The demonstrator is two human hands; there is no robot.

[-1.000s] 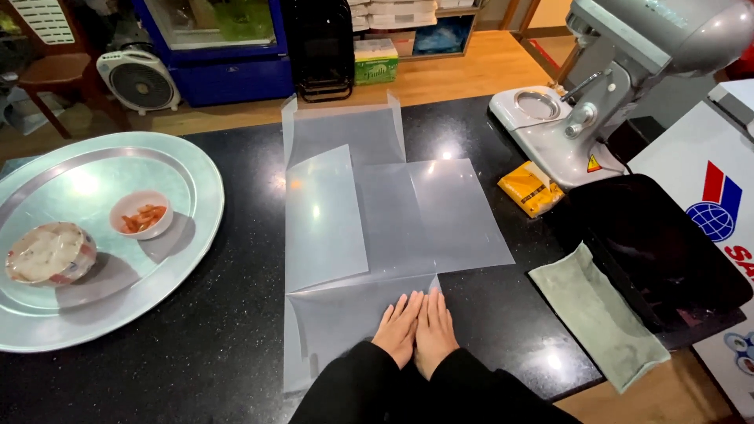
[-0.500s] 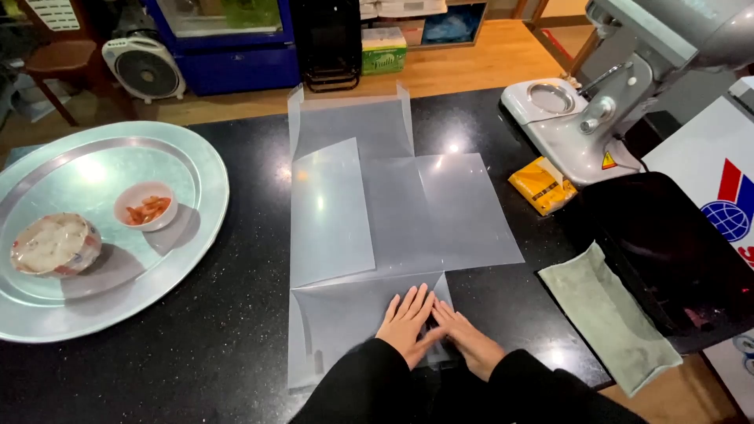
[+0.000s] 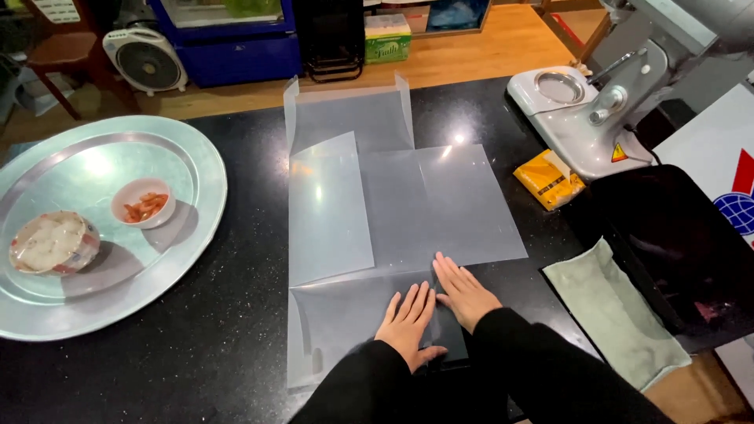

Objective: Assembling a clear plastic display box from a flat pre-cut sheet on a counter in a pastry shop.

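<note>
Both grips are spread flat, fingers out, pinching nothing: the left hand (image 3: 408,322) and the right hand (image 3: 465,291) press side by side, nearly touching, on the bottom flap of the translucent plastic sheet (image 3: 369,212). The sheet lies cross-shaped (its left flap lifted slightly) in the middle of the frame on the black desk (image 3: 236,345). At lower right lies a green cloth (image 3: 616,314); at left, a round metal tray (image 3: 94,290) carries two small bowls.
</note>
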